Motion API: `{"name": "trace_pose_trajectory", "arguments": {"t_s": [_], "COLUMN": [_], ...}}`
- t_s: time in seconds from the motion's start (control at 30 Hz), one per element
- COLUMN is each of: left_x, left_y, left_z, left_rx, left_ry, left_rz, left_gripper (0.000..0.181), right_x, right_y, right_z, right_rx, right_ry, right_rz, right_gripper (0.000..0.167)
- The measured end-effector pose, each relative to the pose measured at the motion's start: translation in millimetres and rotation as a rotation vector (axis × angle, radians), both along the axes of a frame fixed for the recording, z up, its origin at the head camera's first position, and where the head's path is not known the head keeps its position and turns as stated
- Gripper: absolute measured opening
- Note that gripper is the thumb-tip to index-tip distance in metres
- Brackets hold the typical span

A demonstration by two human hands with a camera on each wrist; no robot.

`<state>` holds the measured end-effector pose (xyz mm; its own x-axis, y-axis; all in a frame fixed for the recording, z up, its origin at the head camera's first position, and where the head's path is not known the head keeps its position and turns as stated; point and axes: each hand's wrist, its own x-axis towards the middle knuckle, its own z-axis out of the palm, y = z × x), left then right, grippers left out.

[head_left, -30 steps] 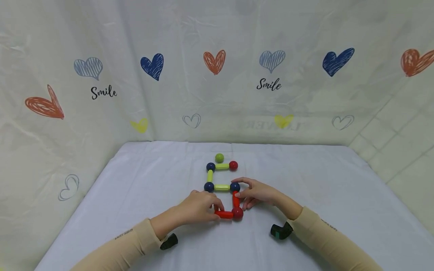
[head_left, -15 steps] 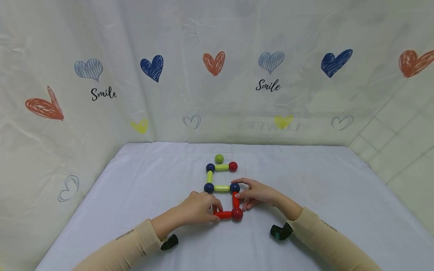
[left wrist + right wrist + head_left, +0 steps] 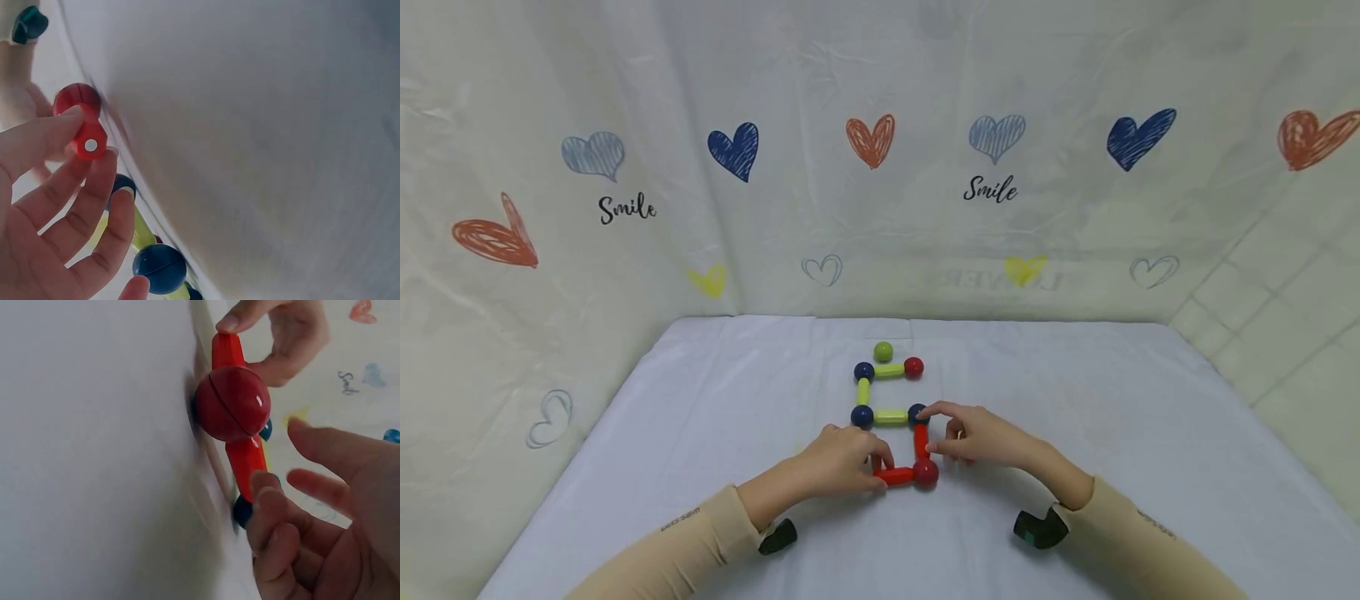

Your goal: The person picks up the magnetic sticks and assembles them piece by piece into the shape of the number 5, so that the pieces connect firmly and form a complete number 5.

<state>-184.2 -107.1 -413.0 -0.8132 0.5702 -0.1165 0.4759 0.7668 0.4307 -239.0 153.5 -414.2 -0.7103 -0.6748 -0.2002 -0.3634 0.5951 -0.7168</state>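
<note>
My left hand [image 3: 835, 462] pinches the free end of a red magnetic rod [image 3: 895, 476]. This rod's other end meets a large red ball [image 3: 927, 473]. A second red rod [image 3: 245, 461] runs from that ball to a blue ball [image 3: 917, 414]. Beside it is my right hand [image 3: 988, 436]: the index fingertip is at the blue ball, and the thumb stands near the rod, its contact unclear. The other right fingers are bent. Yellow-green rods [image 3: 891, 417] link the blue ball to another blue ball [image 3: 862, 417] and onward.
At the back, a yellow-green rod [image 3: 889, 370] joins a blue ball [image 3: 864, 372] and a small red ball [image 3: 913, 367]. A green ball [image 3: 883, 352] lies behind them. White cloth [image 3: 1075, 392] covers the table; a heart-printed curtain hangs behind.
My right hand has loosened around the second red rod and shifted slightly right, its wrist drawing back. My left hand keeps its pinch, nearly still.
</note>
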Motion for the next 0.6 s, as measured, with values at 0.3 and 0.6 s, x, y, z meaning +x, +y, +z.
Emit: {"name": "trace_pose_trajectory", "arguments": {"t_s": [0.3, 0.6], "left_x": [-4.0, -14.4], "left_y": [-0.8, -3.1], "left_z": [-2.1, 6.2], "left_rx": [-0.010, -0.022], "left_ry": [-0.034, -0.051], "left_rz": [-0.010, -0.062], "left_gripper": [0.021, 0.019], "right_x": [15.4, 8.6], "right_y": [-2, 2], "right_z": [-4.7, -9.6], "right_rx": [0.033, -0.044], "right_ry": [0.106, 0.026], "right_rz": [0.212, 0.257], "right_gripper": [0.042, 0.040]}}
